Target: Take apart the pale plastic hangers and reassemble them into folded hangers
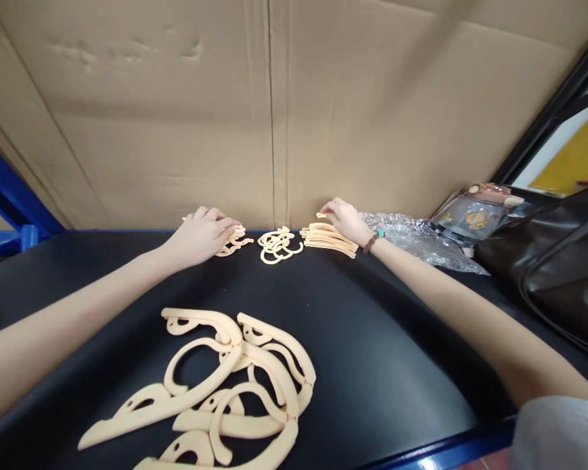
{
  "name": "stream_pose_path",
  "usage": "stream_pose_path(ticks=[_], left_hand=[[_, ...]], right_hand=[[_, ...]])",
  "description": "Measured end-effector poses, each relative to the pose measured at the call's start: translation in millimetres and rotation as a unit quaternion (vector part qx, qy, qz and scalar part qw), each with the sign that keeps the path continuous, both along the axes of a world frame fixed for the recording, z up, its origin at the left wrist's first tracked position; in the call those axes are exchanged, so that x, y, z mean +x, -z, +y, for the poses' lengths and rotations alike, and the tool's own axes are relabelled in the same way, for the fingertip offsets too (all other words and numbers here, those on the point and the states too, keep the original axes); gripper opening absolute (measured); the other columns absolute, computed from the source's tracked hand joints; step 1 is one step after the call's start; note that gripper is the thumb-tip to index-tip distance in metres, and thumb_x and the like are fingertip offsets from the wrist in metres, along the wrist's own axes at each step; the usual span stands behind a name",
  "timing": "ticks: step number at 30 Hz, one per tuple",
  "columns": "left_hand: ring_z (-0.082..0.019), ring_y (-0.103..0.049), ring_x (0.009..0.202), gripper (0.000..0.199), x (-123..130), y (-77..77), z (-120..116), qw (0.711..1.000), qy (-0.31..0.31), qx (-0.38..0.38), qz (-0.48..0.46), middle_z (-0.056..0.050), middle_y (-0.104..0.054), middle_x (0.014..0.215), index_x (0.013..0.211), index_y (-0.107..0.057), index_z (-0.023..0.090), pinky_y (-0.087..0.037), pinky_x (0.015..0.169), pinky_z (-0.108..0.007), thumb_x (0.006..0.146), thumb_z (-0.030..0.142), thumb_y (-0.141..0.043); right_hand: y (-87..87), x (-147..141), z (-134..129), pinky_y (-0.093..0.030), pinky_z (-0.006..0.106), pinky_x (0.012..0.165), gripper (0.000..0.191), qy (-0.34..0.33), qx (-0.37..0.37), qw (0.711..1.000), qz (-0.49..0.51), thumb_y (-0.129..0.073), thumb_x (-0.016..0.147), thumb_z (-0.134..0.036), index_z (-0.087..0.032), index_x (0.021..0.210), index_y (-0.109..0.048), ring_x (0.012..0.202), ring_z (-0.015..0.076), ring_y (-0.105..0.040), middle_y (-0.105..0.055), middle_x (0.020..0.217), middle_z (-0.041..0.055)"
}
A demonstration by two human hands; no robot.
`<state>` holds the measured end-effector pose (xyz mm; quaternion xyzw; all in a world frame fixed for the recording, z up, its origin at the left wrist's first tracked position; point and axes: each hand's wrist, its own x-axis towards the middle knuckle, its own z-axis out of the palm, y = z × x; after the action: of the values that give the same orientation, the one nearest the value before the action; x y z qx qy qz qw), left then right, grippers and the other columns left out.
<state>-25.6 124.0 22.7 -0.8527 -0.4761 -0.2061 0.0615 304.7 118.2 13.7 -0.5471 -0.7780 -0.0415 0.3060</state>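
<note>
Cream plastic folding-hanger parts lie in three groups along the back of the black table point(372, 365). My left hand point(203, 236) is over the left pile of hanger arms point(232, 245), its fingers closed on one whose shape is mostly hidden. Between the hands sits a small heap of curved hanger hooks point(277, 247). My right hand point(343, 219) pinches a hanger arm point(320, 215) just above a neat stack of hanger arms point(328, 240); only its tip shows. Nearer to me, several assembled folding hangers point(269, 356) overlap, with their hooks attached.
A cardboard wall point(200, 130) rises behind the table. Crumpled clear plastic point(421, 241), a transparent pouch with a cartoon print point(470, 219) and a dark bag point(558, 254) lie on the right. Blue metal frame point(19, 196) stands at the left.
</note>
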Motion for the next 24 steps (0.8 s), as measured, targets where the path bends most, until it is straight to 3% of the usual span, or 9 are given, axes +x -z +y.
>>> stream_pose_path(ticks=[3, 6, 8, 11, 13, 15, 17, 21, 24], left_hand=[[-0.039, -0.048, 0.111, 0.053, -9.3, 11.1, 1.1, 0.999, -0.014, -0.008, 0.047, -0.019, -0.061, 0.111, 0.120, -0.067, 0.018, -0.037, 0.094, -0.054, 0.090, 0.040, -0.029], [-0.040, -0.046, 0.115, 0.059, -14.9, 13.2, -6.9, 0.998, -0.023, 0.002, 0.062, -0.021, -0.057, 0.121, 0.127, -0.061, 0.012, -0.038, 0.095, -0.054, 0.091, 0.043, -0.027], [-0.038, -0.045, 0.118, 0.060, -16.7, 10.6, -14.5, 0.998, -0.023, 0.012, 0.056, -0.020, -0.054, 0.126, 0.128, -0.058, 0.011, -0.038, 0.098, -0.052, 0.092, 0.046, -0.026], [-0.034, -0.044, 0.121, 0.057, -12.7, 4.2, -29.4, 1.000, -0.004, 0.013, 0.006, -0.017, -0.054, 0.127, 0.125, -0.057, 0.011, -0.035, 0.103, -0.050, 0.094, 0.047, -0.024], [-0.032, -0.045, 0.120, 0.055, -4.6, 0.4, -41.2, 0.999, 0.015, 0.000, -0.043, -0.015, -0.056, 0.123, 0.121, -0.057, 0.011, -0.034, 0.105, -0.048, 0.095, 0.047, -0.025], [-0.029, -0.048, 0.116, 0.052, 6.4, -1.9, -53.5, 0.996, 0.042, -0.017, -0.077, -0.013, -0.059, 0.119, 0.117, -0.059, 0.012, -0.035, 0.104, -0.045, 0.095, 0.047, -0.027], [-0.027, -0.051, 0.114, 0.049, 17.9, -2.6, -65.4, 0.993, 0.077, -0.037, -0.083, -0.012, -0.061, 0.116, 0.115, -0.060, 0.014, -0.036, 0.103, -0.044, 0.094, 0.046, -0.030], [-0.026, -0.057, 0.106, 0.042, 37.0, 0.3, -86.1, 0.984, 0.112, -0.119, -0.073, -0.009, -0.065, 0.110, 0.107, -0.064, 0.016, -0.041, 0.096, -0.041, 0.091, 0.045, -0.038], [-0.026, -0.060, 0.097, 0.043, 48.6, 4.3, -96.5, 0.972, 0.095, -0.195, -0.092, -0.009, -0.067, 0.102, 0.101, -0.067, 0.017, -0.044, 0.088, -0.040, 0.088, 0.050, -0.043]], right_hand=[[9.3, -4.5, 12.8, -0.043, 0.027, 0.084, 0.026, -0.017, -0.006, 1.000, 0.000, -0.041, 0.089, -0.006, -0.011, 0.090, -0.066, 0.091, 0.0156, -0.059, -0.066, 0.098, 0.0096], [9.1, -15.3, 8.9, -0.043, 0.029, 0.086, 0.028, -0.026, 0.002, 1.000, 0.010, -0.039, 0.091, -0.006, -0.010, 0.094, -0.066, 0.093, 0.0167, -0.061, -0.067, 0.100, 0.0112], [4.9, -28.7, -8.0, -0.042, 0.030, 0.088, 0.027, -0.036, 0.013, 0.999, 0.016, -0.040, 0.093, -0.010, -0.011, 0.099, -0.066, 0.096, 0.0172, -0.060, -0.067, 0.104, 0.0117], [-1.1, -57.3, -55.9, -0.042, 0.027, 0.087, 0.022, -0.085, 0.011, 0.996, 0.009, -0.044, 0.096, -0.018, -0.015, 0.099, -0.066, 0.095, 0.0148, -0.060, -0.068, 0.101, 0.0056], [-1.3, -77.3, -95.3, -0.043, 0.028, 0.084, 0.027, -0.150, -0.019, 0.988, -0.008, -0.046, 0.098, -0.032, -0.016, 0.095, -0.068, 0.092, 0.0155, -0.060, -0.066, 0.097, 0.0047], [2.1, -92.5, -130.0, -0.045, 0.031, 0.087, 0.038, -0.192, -0.073, 0.978, -0.041, -0.055, 0.091, -0.050, -0.016, 0.102, -0.070, 0.100, 0.0190, -0.058, -0.063, 0.108, 0.0072], [7.1, -99.7, -152.6, -0.045, 0.032, 0.090, 0.039, -0.208, -0.108, 0.970, -0.061, -0.059, 0.088, -0.049, -0.015, 0.103, -0.071, 0.107, 0.0212, -0.055, -0.060, 0.115, 0.0095], [13.5, -92.6, -159.8, -0.046, 0.031, 0.085, 0.022, -0.177, -0.153, 0.972, -0.030, -0.057, 0.093, -0.034, -0.018, 0.093, -0.072, 0.100, 0.0186, -0.058, -0.063, 0.104, 0.0057], [13.3, -80.8, -150.1, -0.047, 0.028, 0.071, 0.020, -0.134, -0.204, 0.968, 0.055, -0.060, 0.089, -0.035, -0.018, 0.088, -0.071, 0.079, 0.0150, -0.062, -0.067, 0.090, 0.0026]])
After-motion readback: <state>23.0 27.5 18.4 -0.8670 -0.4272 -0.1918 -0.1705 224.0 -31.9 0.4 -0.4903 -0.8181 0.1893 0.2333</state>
